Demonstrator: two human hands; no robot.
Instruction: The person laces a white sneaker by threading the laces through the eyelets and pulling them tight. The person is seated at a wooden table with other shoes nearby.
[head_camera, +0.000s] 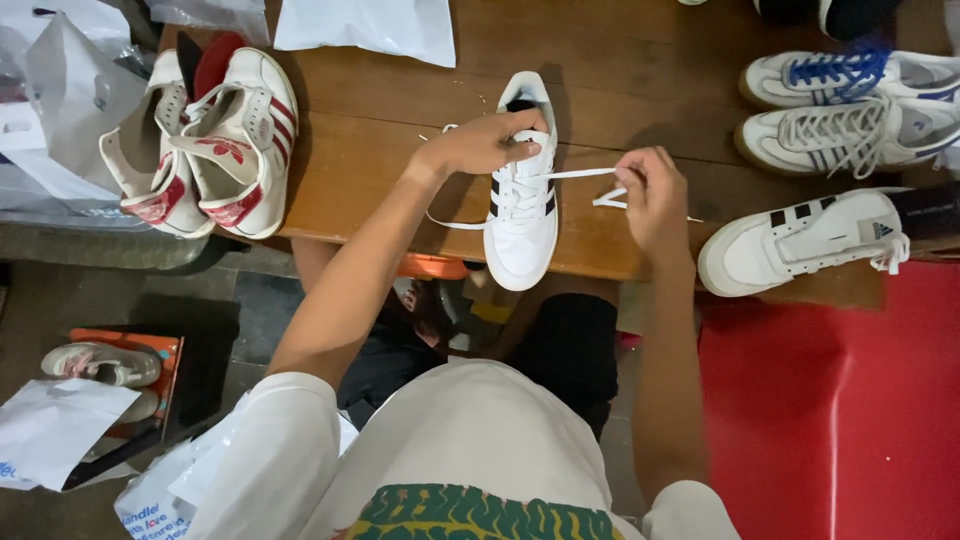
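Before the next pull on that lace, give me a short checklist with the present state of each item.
1. White shoe rests flat on the wooden table: ok.
2. Left hand steadies the shoe at the tongue: ok.
3. Right hand pinches the white lace: ok.
4. Lace runs taut between shoe and right hand: ok.
5. Other lace end hangs loose on the left side: not ok.
6. All eyelets threaded: cannot tell, the left hand covers the top ones.
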